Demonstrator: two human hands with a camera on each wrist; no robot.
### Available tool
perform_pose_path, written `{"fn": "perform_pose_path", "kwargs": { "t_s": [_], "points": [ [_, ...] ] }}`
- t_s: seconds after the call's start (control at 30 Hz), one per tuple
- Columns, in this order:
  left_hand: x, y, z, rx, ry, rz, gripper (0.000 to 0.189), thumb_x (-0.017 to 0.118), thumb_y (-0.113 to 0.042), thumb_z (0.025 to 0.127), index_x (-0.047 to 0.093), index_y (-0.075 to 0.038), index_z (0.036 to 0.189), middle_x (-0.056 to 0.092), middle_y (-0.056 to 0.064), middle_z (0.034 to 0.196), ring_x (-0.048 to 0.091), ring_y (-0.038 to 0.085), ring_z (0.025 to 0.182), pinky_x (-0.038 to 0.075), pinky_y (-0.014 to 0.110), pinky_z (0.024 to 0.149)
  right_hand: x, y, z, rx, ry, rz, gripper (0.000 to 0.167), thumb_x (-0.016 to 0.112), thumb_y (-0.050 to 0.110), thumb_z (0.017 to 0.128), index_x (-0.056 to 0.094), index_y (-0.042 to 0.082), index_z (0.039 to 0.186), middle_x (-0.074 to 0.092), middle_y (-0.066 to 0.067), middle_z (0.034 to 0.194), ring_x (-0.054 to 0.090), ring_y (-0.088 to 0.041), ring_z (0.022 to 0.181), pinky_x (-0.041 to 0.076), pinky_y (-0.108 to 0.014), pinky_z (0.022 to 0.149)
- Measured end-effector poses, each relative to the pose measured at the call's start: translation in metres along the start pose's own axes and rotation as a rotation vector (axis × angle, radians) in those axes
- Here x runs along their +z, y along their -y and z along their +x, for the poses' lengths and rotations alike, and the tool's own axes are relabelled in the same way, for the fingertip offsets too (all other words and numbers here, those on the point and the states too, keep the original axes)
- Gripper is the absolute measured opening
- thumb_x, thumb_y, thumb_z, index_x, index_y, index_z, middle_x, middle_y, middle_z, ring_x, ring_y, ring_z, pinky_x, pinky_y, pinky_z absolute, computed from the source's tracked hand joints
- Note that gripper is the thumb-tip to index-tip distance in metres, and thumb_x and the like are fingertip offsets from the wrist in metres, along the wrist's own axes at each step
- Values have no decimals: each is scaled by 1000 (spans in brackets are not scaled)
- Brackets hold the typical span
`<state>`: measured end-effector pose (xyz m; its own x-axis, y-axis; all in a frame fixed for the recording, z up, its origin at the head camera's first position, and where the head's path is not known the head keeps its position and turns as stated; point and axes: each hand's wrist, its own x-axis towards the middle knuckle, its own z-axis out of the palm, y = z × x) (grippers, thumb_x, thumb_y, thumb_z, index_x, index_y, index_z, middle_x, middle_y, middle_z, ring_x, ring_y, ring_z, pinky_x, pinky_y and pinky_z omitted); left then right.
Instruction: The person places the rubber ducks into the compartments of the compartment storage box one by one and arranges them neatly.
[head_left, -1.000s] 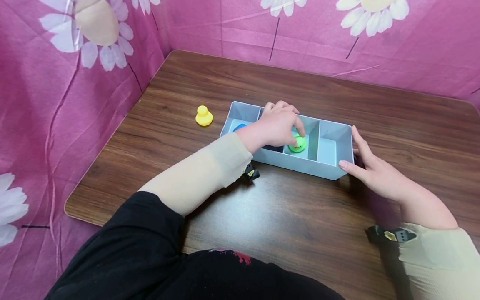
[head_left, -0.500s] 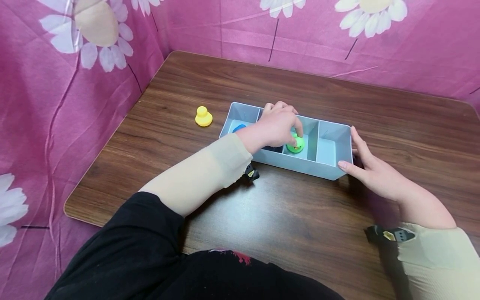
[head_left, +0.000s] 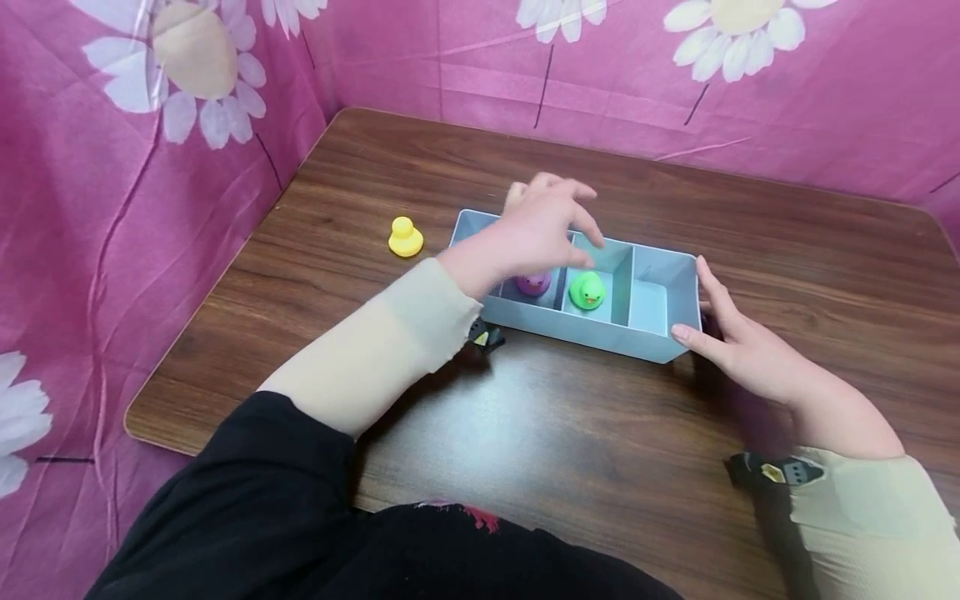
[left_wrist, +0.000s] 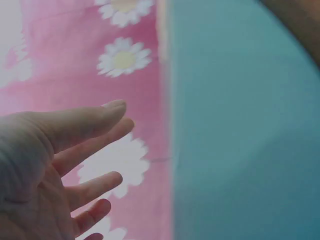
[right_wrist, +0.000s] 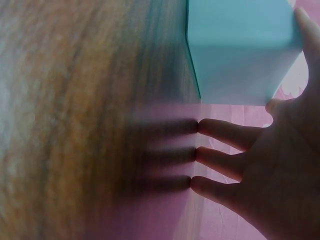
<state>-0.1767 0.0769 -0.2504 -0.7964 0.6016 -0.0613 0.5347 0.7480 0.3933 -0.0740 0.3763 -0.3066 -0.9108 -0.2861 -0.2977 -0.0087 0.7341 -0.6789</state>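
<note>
Left hand (head_left: 546, 227) first: I have it above the tray (head_left: 615, 337), free, fingers spread and slightly bent; the left wrist view shows the digits apart. Thumb and forefinger tips are over the tray's third compartment from the left, clear of the green duck (head_left: 587, 291).

Right hand (head_left: 753, 354): I have it holding the tray's right end between thumb and forefinger, thumb at the near corner, forefinger at the far corner. Other three fingers are splayed just past that end, tips down at the table (head_left: 637, 433), per the right wrist view.

Green duck sits upright on the floor of the tray's third compartment, beak toward the tray's near side. Purple duck (head_left: 533, 286) is in the tray's second compartment, upper part behind my left hand. Leftmost compartment is mostly behind my left forearm; can't tell what's in it. Yellow duck (head_left: 406, 238) stands on the table, near the tray's left end but apart from it.

Farther out: cream sleeves (head_left: 371, 350) on the near side of the tray, each with a small black mount (head_left: 486, 335) at the wrist. Pink cloth (head_left: 412, 67) with white daisies hangs behind the tray and off to its left.
</note>
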Motion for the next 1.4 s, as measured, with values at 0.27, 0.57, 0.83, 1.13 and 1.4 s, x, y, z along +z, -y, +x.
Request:
{"fn": "perform_pose_path", "kwargs": {
  "t_s": [0.27,0.57,0.83,1.13,1.4],
  "points": [
    [-46,61,-37,25,-301,-320,25,76,-36,88,77,-25,111,52,-8,139,39,10,129,25,27,104,0,0,0,6,-1,0,89,56,33,101,-17,58,146,26,-31,150,24,-50,137,19,-69,101],
    [-54,136,-68,-118,-400,-450,30,79,-28,86,77,-15,113,56,-1,131,44,13,123,31,30,103,-1,-1,-2,19,21,5,89,54,34,102,-20,58,145,22,-32,151,21,-52,137,17,-71,101],
    [-24,183,-92,-307,-323,-437,39,78,-27,86,72,-11,121,51,11,135,40,26,128,28,41,106,-2,-1,-2,12,21,1,88,54,35,102,-19,57,146,23,-34,150,22,-53,136,17,-71,101],
    [-10,202,-99,-368,-296,-409,45,79,-30,85,70,-13,126,56,13,130,43,26,123,31,41,103,-2,0,-1,17,21,0,88,54,35,102,-19,58,145,25,-33,150,23,-52,136,18,-70,101],
    [-6,202,-96,-371,-248,-329,48,79,-30,85,68,-16,129,53,13,130,37,34,126,23,49,104,-1,1,-1,22,15,1,88,55,35,102,-18,60,145,27,-31,149,25,-49,136,20,-68,101]
  ]
}}
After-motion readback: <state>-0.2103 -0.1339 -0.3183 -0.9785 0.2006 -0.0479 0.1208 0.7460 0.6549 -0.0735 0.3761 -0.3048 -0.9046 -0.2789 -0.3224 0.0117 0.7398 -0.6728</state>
